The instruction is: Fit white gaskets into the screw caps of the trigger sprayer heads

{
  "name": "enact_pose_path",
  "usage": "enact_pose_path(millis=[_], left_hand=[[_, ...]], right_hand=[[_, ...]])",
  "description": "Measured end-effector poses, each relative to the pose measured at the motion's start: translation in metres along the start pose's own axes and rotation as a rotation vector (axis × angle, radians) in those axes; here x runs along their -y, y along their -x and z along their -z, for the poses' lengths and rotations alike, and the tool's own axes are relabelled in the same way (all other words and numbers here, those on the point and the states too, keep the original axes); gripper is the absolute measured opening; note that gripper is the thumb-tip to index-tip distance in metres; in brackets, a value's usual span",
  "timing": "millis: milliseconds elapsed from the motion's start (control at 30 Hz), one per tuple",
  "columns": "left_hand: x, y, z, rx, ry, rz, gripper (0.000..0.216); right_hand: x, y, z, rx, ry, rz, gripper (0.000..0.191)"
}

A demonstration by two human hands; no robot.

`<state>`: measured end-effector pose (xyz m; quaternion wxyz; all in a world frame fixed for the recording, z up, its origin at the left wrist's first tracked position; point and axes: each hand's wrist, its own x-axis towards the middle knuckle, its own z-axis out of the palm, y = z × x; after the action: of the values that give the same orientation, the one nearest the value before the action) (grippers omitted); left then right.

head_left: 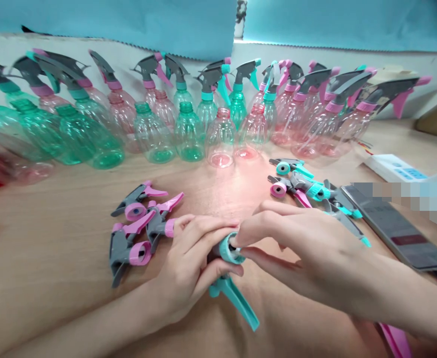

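Observation:
A grey spray trigger head with a teal collar and teal trigger (238, 298) is gripped in my left hand (188, 258). Its collar opening faces right, and the trigger points down toward the table's near side. At that opening, the thumb and fingers of my right hand (296, 238) are pinched together, touching the collar's inside. Something small and whitish shows there, but my fingertips hide what it is. Just left of my left hand lie several pink and grey trigger heads (119, 251). Beyond my right hand is a mixed pile of teal and pink trigger heads (299, 178).
Open-necked bottles, green (190, 132) and pink (221, 136), stand across the table. Behind them are bottles with trigger heads fitted (237, 102). A dark phone-like device (397, 228) lies at right, near a white box (393, 169). A pink trigger (395, 340) shows beneath my right forearm.

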<state>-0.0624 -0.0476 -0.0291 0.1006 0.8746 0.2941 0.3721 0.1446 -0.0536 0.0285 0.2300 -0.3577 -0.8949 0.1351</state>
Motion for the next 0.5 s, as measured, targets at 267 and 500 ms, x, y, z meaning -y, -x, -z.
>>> enact_pose_path(millis=[267,500], left_hand=[[-0.010,0.005,-0.001,-0.049,-0.017,-0.088,0.029],[-0.016,0.014,0.015,-0.073,-0.208,-0.066,0.032]], right_hand=[[0.006,0.005,0.020,-0.085,-0.062,0.084,0.008],[-0.011,0.063,0.040,0.163,0.169,-0.127,0.030]])
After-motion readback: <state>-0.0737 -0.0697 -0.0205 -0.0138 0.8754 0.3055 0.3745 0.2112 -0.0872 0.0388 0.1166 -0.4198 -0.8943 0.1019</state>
